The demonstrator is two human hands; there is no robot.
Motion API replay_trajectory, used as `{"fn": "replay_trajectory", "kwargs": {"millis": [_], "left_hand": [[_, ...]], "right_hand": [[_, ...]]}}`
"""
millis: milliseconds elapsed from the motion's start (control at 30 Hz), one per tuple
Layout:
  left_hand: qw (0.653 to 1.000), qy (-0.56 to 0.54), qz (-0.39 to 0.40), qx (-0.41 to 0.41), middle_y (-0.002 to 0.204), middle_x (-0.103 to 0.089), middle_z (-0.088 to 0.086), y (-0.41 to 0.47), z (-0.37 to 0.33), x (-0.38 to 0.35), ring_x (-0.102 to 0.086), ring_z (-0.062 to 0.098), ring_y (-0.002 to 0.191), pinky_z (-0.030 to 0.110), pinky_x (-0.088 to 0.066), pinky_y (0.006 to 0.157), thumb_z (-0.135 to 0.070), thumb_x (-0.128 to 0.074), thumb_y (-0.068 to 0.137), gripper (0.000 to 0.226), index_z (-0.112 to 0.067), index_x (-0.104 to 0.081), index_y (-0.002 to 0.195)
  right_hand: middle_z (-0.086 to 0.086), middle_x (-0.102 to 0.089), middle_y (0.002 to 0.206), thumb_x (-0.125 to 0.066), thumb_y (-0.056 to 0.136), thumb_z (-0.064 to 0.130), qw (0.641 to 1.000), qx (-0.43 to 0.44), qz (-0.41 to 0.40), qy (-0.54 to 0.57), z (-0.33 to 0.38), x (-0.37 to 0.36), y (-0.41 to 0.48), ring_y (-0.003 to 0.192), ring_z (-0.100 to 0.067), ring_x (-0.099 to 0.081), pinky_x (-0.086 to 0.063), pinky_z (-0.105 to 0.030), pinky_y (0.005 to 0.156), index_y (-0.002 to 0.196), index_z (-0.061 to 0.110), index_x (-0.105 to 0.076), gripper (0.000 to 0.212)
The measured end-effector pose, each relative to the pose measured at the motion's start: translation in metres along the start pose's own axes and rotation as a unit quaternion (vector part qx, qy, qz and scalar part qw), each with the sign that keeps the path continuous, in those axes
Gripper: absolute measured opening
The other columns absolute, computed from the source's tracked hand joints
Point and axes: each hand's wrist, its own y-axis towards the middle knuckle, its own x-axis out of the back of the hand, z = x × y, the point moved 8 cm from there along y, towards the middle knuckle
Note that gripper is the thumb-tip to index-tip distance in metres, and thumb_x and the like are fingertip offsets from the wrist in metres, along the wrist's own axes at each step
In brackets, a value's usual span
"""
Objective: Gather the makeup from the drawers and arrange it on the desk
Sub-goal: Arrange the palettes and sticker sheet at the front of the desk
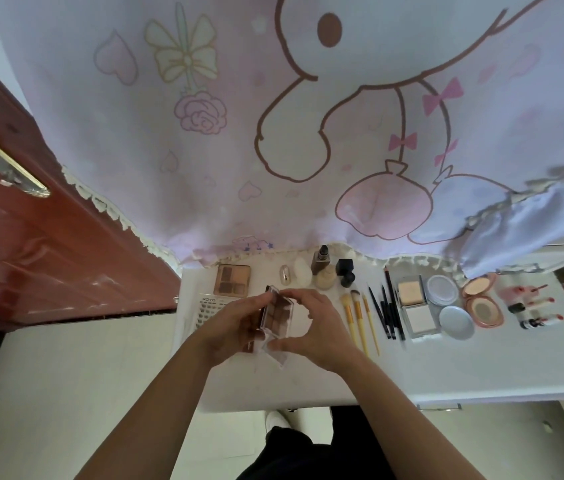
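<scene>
Over the bench (446, 368), a clear-cased eyeshadow palette (277, 315) is held open: left hand (235, 327) fingers pinched on its edge, right hand (318, 327) fingers closed on the lid. Light, rigid, slick plastic, brittle pans; best gripped by the side edges.

Home bedroom, dressing-table corner. White desk (446, 368) against a wall hung with a pastel cartoon-rabbit cloth (273, 133), frilly lace edge. Red-brown wooden door (48, 237) with a metal handle (3, 161) at left, pale tiled floor (65, 393) below. Desk is laid out with personal cosmetics: eyeshadow palette (232, 279), brushes (356, 317), eyeliner pencils (389, 311), powder compacts (481, 301), lipsticks (537, 310), foundation bottles (322, 268). Domestic, not a shop counter.
</scene>
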Motion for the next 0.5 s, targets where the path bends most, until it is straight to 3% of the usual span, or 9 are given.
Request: {"fn": "replay_trajectory", "kwargs": {"millis": [67, 133, 233, 367, 500], "left_hand": [[0.998, -0.058, -0.009, 0.0, 0.116, -0.067, 0.018, -0.002, -0.004, -0.001, -0.06, 0.03, 0.101, 0.042, -0.045, 0.09, -0.047, -0.069, 0.085, 0.047, -0.012, -0.071, 0.117], [0.994, -0.112, -0.002, 0.014, 0.118, -0.064, 0.02, -0.002, -0.003, -0.003, -0.062, 0.028, 0.098, 0.037, -0.054, 0.08, -0.045, -0.067, 0.086, 0.054, -0.007, -0.066, 0.124], [0.991, -0.125, 0.032, 0.024, 0.119, -0.063, 0.019, -0.003, -0.003, -0.009, -0.06, 0.03, 0.105, 0.039, -0.053, 0.082, -0.052, -0.079, 0.074, 0.068, -0.009, -0.066, 0.125], [0.991, -0.129, 0.018, 0.004, 0.119, -0.063, 0.023, 0.001, -0.005, -0.009, -0.063, 0.03, 0.103, 0.042, -0.052, 0.087, -0.041, -0.074, 0.079, 0.061, -0.001, -0.064, 0.125], [0.995, -0.099, -0.014, -0.014, 0.113, -0.065, 0.023, 0.005, -0.01, -0.014, -0.062, 0.029, 0.099, 0.042, -0.048, 0.086, -0.04, -0.069, 0.077, 0.055, -0.002, -0.068, 0.115]], "right_hand": [[0.028, -0.046, 0.123, -0.09, 0.053, 0.056, 1.0, 0.016, -0.017, 0.004, 0.01, 0.008, -0.001, 0.12, -0.001, -0.043, -0.042, -0.023, 0.1, 0.131, 0.046, -0.052, 0.088], [0.032, -0.047, 0.118, -0.091, 0.052, 0.056, 0.999, 0.027, -0.023, -0.002, 0.018, 0.014, -0.002, 0.116, -0.002, -0.044, -0.039, -0.02, 0.099, 0.131, 0.045, -0.053, 0.087], [0.031, -0.054, 0.117, -0.088, 0.051, 0.061, 0.999, 0.042, -0.018, -0.018, 0.027, 0.016, -0.006, 0.113, -0.003, -0.045, -0.04, -0.023, 0.099, 0.13, 0.044, -0.054, 0.087], [0.027, -0.054, 0.118, -0.088, 0.053, 0.059, 0.998, 0.042, -0.029, -0.032, 0.03, 0.02, -0.009, 0.113, -0.004, -0.044, -0.042, -0.027, 0.1, 0.13, 0.044, -0.053, 0.086], [0.037, -0.043, 0.113, -0.089, 0.055, 0.056, 0.998, 0.036, -0.036, -0.046, 0.034, 0.02, -0.012, 0.109, -0.002, -0.047, -0.041, -0.021, 0.097, 0.131, 0.041, -0.053, 0.086]]}}
